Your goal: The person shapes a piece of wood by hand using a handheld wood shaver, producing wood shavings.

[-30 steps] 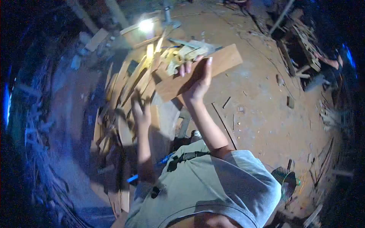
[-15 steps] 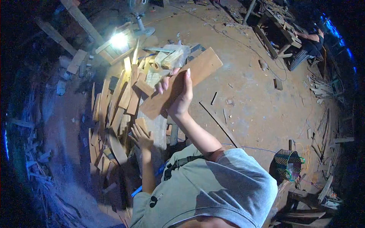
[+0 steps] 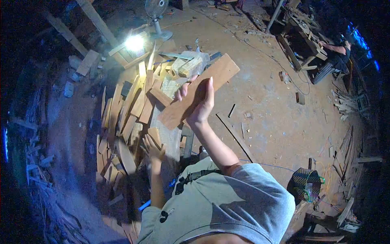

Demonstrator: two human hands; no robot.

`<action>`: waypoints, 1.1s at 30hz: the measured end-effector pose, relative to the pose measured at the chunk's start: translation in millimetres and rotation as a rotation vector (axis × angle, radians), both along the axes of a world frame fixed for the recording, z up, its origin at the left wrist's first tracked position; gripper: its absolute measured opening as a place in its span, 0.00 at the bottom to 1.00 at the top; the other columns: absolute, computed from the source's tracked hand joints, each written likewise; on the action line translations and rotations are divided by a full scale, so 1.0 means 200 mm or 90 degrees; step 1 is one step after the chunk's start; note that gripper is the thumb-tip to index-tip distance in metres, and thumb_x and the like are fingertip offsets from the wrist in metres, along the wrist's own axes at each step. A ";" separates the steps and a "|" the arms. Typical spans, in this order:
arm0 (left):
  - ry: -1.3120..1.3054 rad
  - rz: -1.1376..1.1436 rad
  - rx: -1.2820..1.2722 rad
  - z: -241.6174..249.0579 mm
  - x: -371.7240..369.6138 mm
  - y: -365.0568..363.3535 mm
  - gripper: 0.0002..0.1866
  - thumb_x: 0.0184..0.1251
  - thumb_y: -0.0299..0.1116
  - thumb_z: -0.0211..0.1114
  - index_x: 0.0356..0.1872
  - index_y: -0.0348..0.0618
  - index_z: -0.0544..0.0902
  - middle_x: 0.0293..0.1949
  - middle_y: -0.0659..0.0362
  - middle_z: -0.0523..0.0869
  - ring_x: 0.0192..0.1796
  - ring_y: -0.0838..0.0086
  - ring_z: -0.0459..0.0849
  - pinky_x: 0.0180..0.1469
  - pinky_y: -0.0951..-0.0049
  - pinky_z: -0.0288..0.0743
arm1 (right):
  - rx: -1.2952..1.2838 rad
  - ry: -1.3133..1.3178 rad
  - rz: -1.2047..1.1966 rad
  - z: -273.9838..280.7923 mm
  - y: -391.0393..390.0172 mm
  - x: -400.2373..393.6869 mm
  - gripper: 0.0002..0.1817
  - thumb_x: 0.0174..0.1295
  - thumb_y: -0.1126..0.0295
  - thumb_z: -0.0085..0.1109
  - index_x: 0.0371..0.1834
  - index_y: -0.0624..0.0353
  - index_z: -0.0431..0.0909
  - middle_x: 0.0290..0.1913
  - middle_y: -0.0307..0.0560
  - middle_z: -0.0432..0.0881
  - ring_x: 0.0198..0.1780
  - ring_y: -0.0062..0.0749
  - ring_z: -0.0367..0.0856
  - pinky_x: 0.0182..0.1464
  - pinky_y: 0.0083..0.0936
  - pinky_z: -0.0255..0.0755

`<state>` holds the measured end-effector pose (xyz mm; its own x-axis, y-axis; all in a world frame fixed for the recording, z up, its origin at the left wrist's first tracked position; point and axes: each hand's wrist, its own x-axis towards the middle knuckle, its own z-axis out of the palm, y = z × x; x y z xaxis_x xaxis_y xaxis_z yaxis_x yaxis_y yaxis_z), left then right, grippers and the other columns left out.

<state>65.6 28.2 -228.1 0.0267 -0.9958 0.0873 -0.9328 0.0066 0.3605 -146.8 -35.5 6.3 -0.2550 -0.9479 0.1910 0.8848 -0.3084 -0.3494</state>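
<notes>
A flat, reddish-brown wooden board (image 3: 217,75) slants up to the right in front of me. My right hand (image 3: 199,107) grips it, thumb along one face and fingertips curled over the far edge. Lower and to the left, my left hand (image 3: 153,151) has its fingers stretched out beside a small wooden block (image 3: 154,135), fingertips at its side. Under both hands runs a long pale plank (image 3: 167,140). Another short wood piece (image 3: 161,97) lies just left of the held board, which partly covers it.
Many loose wood pieces (image 3: 118,110) are piled to the left. A bright lamp (image 3: 134,42) and a standing fan (image 3: 157,20) are behind the pile. A woven basket (image 3: 305,185) sits at the lower right. A person (image 3: 339,57) works at a wooden bench (image 3: 302,42), far right.
The view has shifted slightly, moving the surroundings down and mostly right. My right hand still holds the board, at nearly the same tilt. My left hand stays by the small block, fingers still stretched.
</notes>
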 end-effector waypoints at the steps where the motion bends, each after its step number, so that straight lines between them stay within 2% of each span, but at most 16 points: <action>1: 0.000 0.005 0.002 -0.02 0.01 0.00 0.50 0.45 0.54 0.59 0.64 0.38 0.44 0.65 0.48 0.51 0.67 0.56 0.46 0.64 0.45 0.32 | 0.006 0.012 0.004 0.00 0.00 0.00 0.24 0.61 0.45 0.33 0.35 0.56 0.63 0.19 0.44 0.66 0.22 0.31 0.64 0.30 0.27 0.61; 3: -0.059 -0.021 -0.049 -0.09 0.05 -0.02 0.50 0.45 0.54 0.59 0.64 0.39 0.44 0.65 0.50 0.50 0.68 0.57 0.45 0.64 0.45 0.34 | 0.017 0.035 0.016 0.01 0.00 -0.01 0.24 0.61 0.45 0.32 0.35 0.57 0.63 0.19 0.45 0.66 0.22 0.31 0.64 0.30 0.27 0.61; 13: -0.037 -0.050 -0.044 -0.15 0.09 -0.03 0.50 0.44 0.51 0.59 0.65 0.40 0.42 0.65 0.50 0.49 0.68 0.57 0.45 0.65 0.49 0.34 | 0.052 0.104 0.040 0.06 0.02 -0.02 0.25 0.61 0.45 0.32 0.34 0.59 0.63 0.18 0.46 0.66 0.21 0.32 0.64 0.29 0.26 0.62; 15: -0.008 -0.053 -0.019 -0.15 0.10 -0.03 0.50 0.44 0.50 0.60 0.65 0.41 0.42 0.65 0.50 0.49 0.67 0.57 0.45 0.65 0.50 0.34 | 0.096 0.066 0.033 0.08 0.03 -0.02 0.25 0.61 0.45 0.33 0.35 0.59 0.64 0.18 0.46 0.65 0.21 0.32 0.64 0.28 0.27 0.61; 20: -0.001 -0.033 -0.016 -0.11 0.08 -0.03 0.49 0.43 0.48 0.61 0.64 0.40 0.45 0.64 0.49 0.52 0.67 0.57 0.47 0.65 0.51 0.37 | 0.069 -0.057 0.001 0.00 0.00 -0.05 0.22 0.60 0.49 0.39 0.35 0.59 0.65 0.22 0.46 0.65 0.25 0.32 0.64 0.31 0.26 0.61; 24: -0.003 -0.043 -0.085 -0.14 0.09 -0.02 0.46 0.44 0.47 0.60 0.63 0.38 0.48 0.62 0.47 0.55 0.66 0.56 0.50 0.65 0.49 0.37 | 0.039 -0.032 0.016 0.00 0.02 -0.08 0.21 0.61 0.49 0.38 0.35 0.59 0.65 0.23 0.43 0.65 0.26 0.31 0.63 0.33 0.25 0.62; 28: -0.052 -0.059 -0.134 -0.12 0.05 0.01 0.45 0.45 0.46 0.59 0.63 0.37 0.49 0.60 0.45 0.57 0.64 0.56 0.53 0.64 0.49 0.38 | 0.051 -0.083 0.048 -0.01 0.01 -0.10 0.19 0.62 0.51 0.36 0.36 0.58 0.65 0.25 0.43 0.65 0.28 0.31 0.64 0.36 0.28 0.64; 31: 0.097 -0.044 -0.185 -0.01 0.00 0.01 0.40 0.50 0.43 0.58 0.62 0.35 0.50 0.57 0.41 0.60 0.61 0.53 0.57 0.63 0.51 0.43 | 0.094 -0.131 0.074 -0.03 0.01 -0.11 0.18 0.63 0.52 0.35 0.37 0.57 0.64 0.26 0.43 0.64 0.29 0.32 0.64 0.38 0.30 0.65; 33: 0.097 -0.040 -0.204 0.06 -0.04 -0.02 0.38 0.52 0.42 0.57 0.62 0.35 0.52 0.56 0.40 0.62 0.60 0.52 0.58 0.62 0.53 0.46 | 0.105 -0.241 0.162 -0.04 0.00 -0.12 0.18 0.63 0.54 0.34 0.37 0.59 0.64 0.27 0.42 0.65 0.30 0.31 0.65 0.39 0.29 0.65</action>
<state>58.0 24.8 -216.8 0.0025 -0.9184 0.3957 -0.8623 0.1984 0.4659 -171.4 -34.7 -1.3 -0.0329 -0.9991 -0.0285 0.9994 -0.0326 -0.0138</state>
